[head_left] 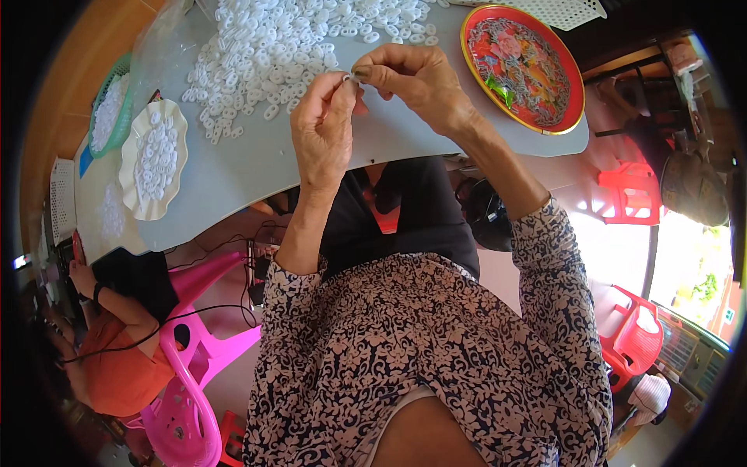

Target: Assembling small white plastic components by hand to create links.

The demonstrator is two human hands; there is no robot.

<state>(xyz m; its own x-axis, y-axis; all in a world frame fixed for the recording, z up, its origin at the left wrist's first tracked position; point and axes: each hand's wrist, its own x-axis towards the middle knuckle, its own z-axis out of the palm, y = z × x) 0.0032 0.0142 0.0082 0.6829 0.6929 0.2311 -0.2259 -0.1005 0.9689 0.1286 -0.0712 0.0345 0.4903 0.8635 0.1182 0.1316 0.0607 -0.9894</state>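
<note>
Over the near edge of the grey table (241, 171), my two hands meet at the fingertips. In the pinch of my left hand (325, 128) is a small white oval plastic piece (349, 79). The closed thumb and forefinger of my right hand (416, 86) press against its right side; whatever they hold is too small to make out. A wide heap of similar white oval pieces (268, 58) spreads just beyond my left hand. To the right stands a round red floral tray (573, 86) with a yellow rim, holding many small metal parts and a bright green item (500, 92).
At the left, a cream scalloped dish (132, 187) and a green basket (124, 66) hold white pieces. A white perforated basket (556, 12) stands beyond the tray. Pink (206, 420) and red (630, 194) plastic chairs surround the table; a person in orange (117, 366) sits left.
</note>
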